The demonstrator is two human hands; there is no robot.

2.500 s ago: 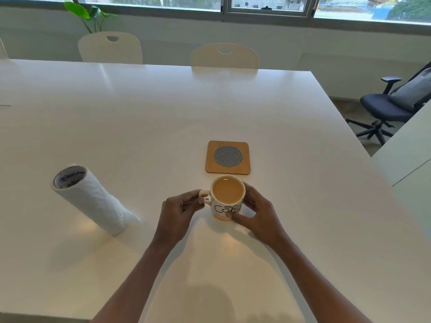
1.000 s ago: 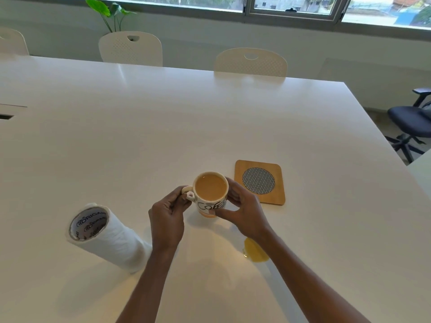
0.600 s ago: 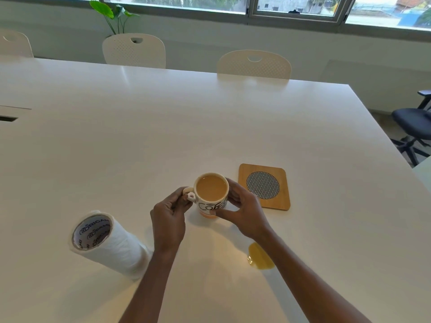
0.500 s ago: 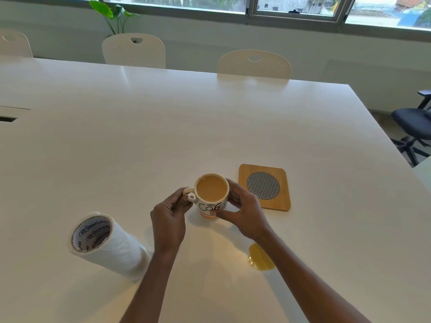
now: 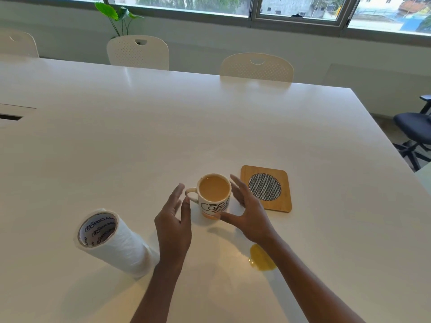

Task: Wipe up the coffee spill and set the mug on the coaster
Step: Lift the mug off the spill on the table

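A white mug with black lettering, full of milky coffee, stands on the white table, just left of a square wooden coaster with a round mesh centre. My left hand is open beside the mug's handle, fingers spread. On the mug's right side my right hand is open too, thumb near the base. A small yellow-brown coffee spill lies on the table near me, partly under my right forearm. A paper towel roll lies at the left.
Two white chairs stand along the table's far edge, with a plant behind them. A dark office chair stands off the table's right side. A cable slot is set into the table at far left.
Both hands have let go of the mug and spread open beside it. Earlier the mug was shifted left off the spill, which then came into view.
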